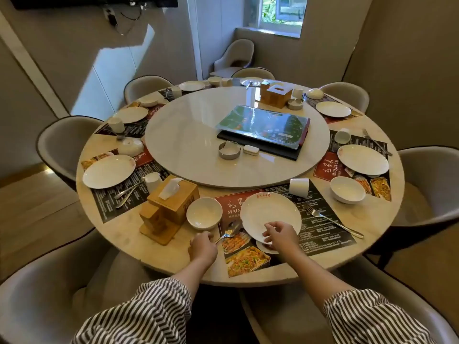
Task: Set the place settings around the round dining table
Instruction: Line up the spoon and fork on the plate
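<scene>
At the near edge of the round table (pixel 154 254) lies a printed placemat (pixel 320 214). My right hand (pixel 279 233) grips the near rim of a white plate (pixel 268 213), tilted above a small saucer (pixel 265 248). My left hand (pixel 202 247) holds the handle of a spoon (pixel 232 230) whose bowl lies beside the plate. A white bowl (pixel 204 213) sits left of the plate. A fork (pixel 330 220) lies on the mat to the right, and a white cup (pixel 299 187) lies on its side behind the plate.
A wooden tissue box (pixel 171 202) stands left of the bowl. The lazy Susan (pixel 188 140) carries menus (pixel 265 127), a metal ashtray (pixel 229 150) and a second tissue box (pixel 275 94). Several other settings ring the table. Grey chairs (pixel 59 142) surround it.
</scene>
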Demonstrator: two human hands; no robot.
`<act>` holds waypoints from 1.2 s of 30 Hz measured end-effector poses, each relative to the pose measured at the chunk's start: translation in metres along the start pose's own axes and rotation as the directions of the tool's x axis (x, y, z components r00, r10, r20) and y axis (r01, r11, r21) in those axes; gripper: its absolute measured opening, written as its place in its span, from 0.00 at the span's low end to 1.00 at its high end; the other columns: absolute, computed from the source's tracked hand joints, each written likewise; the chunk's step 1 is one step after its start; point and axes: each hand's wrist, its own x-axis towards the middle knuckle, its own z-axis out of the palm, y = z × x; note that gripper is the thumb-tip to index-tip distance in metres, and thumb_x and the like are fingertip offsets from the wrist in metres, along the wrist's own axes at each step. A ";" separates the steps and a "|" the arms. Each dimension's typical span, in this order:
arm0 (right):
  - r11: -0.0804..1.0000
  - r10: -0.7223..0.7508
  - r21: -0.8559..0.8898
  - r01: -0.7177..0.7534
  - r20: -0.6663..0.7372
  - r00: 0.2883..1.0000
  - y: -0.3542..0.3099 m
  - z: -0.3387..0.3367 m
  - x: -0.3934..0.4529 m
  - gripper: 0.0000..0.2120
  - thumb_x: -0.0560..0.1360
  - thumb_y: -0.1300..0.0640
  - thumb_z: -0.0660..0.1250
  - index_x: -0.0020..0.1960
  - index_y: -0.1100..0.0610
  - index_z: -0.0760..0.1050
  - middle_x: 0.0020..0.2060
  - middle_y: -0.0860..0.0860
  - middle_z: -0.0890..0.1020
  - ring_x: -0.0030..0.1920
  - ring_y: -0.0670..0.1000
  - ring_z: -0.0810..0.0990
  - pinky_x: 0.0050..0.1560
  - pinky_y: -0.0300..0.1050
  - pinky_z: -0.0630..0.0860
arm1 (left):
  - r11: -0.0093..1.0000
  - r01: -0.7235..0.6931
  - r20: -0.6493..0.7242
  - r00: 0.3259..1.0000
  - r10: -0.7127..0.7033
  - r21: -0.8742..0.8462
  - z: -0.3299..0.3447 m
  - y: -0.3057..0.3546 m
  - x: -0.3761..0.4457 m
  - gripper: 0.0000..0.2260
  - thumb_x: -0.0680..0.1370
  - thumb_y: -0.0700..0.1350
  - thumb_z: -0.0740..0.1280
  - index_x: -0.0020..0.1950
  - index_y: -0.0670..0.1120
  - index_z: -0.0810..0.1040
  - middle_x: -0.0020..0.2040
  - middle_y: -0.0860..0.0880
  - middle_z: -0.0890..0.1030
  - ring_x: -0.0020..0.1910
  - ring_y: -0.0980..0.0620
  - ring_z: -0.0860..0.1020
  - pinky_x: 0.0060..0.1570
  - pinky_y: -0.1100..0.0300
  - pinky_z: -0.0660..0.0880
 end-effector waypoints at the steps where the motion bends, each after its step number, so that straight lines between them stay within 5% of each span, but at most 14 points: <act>1: 1.000 -0.002 -0.003 0.002 -0.030 1.000 -0.001 0.002 0.003 0.09 0.80 0.55 0.63 0.54 0.59 0.78 0.41 0.54 0.84 0.41 0.53 0.84 0.44 0.53 0.82 | 1.000 -0.011 0.012 1.000 0.011 0.011 0.001 0.000 0.005 0.12 0.77 0.44 0.65 0.59 0.49 0.79 0.59 0.49 0.79 0.59 0.49 0.76 0.59 0.52 0.75; 8: 1.000 -0.031 -0.007 0.030 -0.092 0.995 -0.003 0.011 0.011 0.10 0.80 0.55 0.63 0.53 0.59 0.79 0.39 0.54 0.84 0.39 0.52 0.84 0.41 0.49 0.81 | 0.992 -0.098 0.067 0.993 0.093 0.081 0.002 0.007 0.010 0.04 0.76 0.49 0.69 0.48 0.50 0.77 0.49 0.50 0.81 0.49 0.50 0.78 0.52 0.51 0.77; 16: 0.996 -0.007 0.091 0.021 -0.148 0.989 -0.002 0.007 0.020 0.10 0.80 0.55 0.63 0.55 0.60 0.78 0.40 0.55 0.84 0.38 0.52 0.83 0.39 0.46 0.78 | 0.980 -0.175 0.138 0.977 0.161 0.098 -0.001 0.008 0.011 0.04 0.78 0.48 0.66 0.47 0.48 0.76 0.47 0.49 0.80 0.47 0.50 0.78 0.47 0.53 0.78; 27: 0.971 0.104 0.228 -0.074 -0.123 0.987 0.006 -0.033 0.021 0.11 0.80 0.56 0.64 0.58 0.60 0.77 0.43 0.55 0.84 0.41 0.52 0.83 0.40 0.45 0.79 | 0.936 -0.147 0.027 0.986 0.164 -0.320 -0.001 0.042 -0.025 0.02 0.77 0.42 0.68 0.49 0.44 0.79 0.45 0.49 0.82 0.46 0.52 0.80 0.41 0.63 0.75; 33: 0.970 0.123 0.218 -0.104 -0.079 0.989 0.015 -0.061 0.027 0.11 0.80 0.55 0.63 0.58 0.58 0.78 0.44 0.54 0.84 0.44 0.53 0.83 0.44 0.47 0.80 | 0.843 0.055 0.057 0.998 -0.029 -0.534 0.018 0.093 -0.039 0.14 0.78 0.41 0.66 0.63 0.41 0.78 0.59 0.46 0.80 0.57 0.48 0.77 0.58 0.52 0.76; 36: 0.968 0.145 0.217 -0.130 -0.053 0.988 0.023 -0.070 0.031 0.10 0.80 0.55 0.63 0.57 0.58 0.78 0.43 0.54 0.84 0.45 0.54 0.83 0.49 0.50 0.80 | 0.822 0.133 0.071 0.991 -0.113 -0.554 0.031 0.112 -0.041 0.14 0.78 0.38 0.66 0.64 0.40 0.78 0.61 0.44 0.80 0.59 0.47 0.78 0.59 0.55 0.75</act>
